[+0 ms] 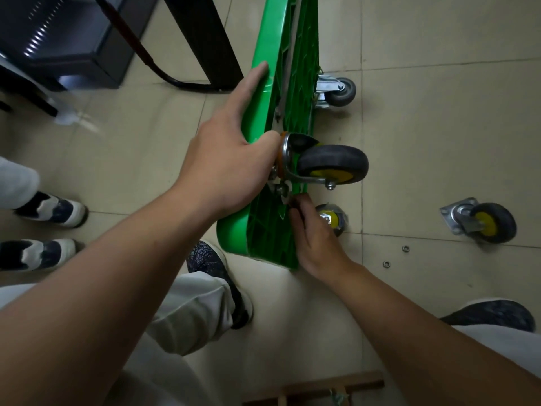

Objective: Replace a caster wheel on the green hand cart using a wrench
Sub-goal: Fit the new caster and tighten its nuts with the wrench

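Head view: the green cart [263,235] of ribbed plastic stands on edge on beige floor tiles [439,142]. The left hand [225,159] clasps its smooth rim beside the mounted wheel [332,164] — black rubber, yellow hub, steel fork. The right hand [316,241] curls its fingertips at a bolt [281,189] — what they pinch, I cannot tell. A spare wheel [486,222] lies well apart.

The cart [263,92] runs off the top edge. My left hand [228,168] grips its rim, the palm covering part of the caster [330,162], most fingers hidden behind the cart. My right hand [317,244] half hides a wheel [333,218]. Its fingertips are dark and blurred, and I can't tell whether they pinch anything. Two rings [405,248] lie nearby, washers or nuts, too small to tell.
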Demonstrator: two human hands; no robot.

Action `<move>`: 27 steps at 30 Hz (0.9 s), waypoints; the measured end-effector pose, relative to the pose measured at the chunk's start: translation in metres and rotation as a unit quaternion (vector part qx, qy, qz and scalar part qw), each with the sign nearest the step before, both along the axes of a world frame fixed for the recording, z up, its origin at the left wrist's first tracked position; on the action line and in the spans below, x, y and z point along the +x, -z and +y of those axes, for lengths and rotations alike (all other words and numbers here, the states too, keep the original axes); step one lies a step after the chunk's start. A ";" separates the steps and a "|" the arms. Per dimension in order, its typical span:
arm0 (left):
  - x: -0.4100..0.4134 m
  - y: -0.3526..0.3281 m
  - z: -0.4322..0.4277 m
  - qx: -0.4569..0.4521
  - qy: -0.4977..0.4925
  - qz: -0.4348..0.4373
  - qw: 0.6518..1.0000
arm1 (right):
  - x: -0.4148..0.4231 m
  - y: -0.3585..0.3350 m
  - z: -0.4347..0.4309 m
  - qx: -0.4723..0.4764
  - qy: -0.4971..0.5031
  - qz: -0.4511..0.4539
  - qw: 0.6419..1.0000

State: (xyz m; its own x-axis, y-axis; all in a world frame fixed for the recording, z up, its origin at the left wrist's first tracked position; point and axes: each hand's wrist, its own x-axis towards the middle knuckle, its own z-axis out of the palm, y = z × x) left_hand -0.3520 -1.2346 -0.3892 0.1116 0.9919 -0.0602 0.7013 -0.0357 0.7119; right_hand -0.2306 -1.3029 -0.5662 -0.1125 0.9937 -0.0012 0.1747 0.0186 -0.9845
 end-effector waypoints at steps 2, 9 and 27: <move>0.000 0.000 0.000 0.000 -0.003 0.002 1.000 | -0.002 -0.001 0.001 -0.012 -0.003 0.015 1.000; 0.003 0.000 0.000 0.004 -0.013 -0.005 1.000 | -0.002 -0.020 -0.008 -0.064 0.011 0.028 0.997; 0.001 -0.005 -0.006 -0.013 -0.009 -0.007 1.000 | -0.008 -0.074 -0.042 -0.199 0.085 -0.001 0.976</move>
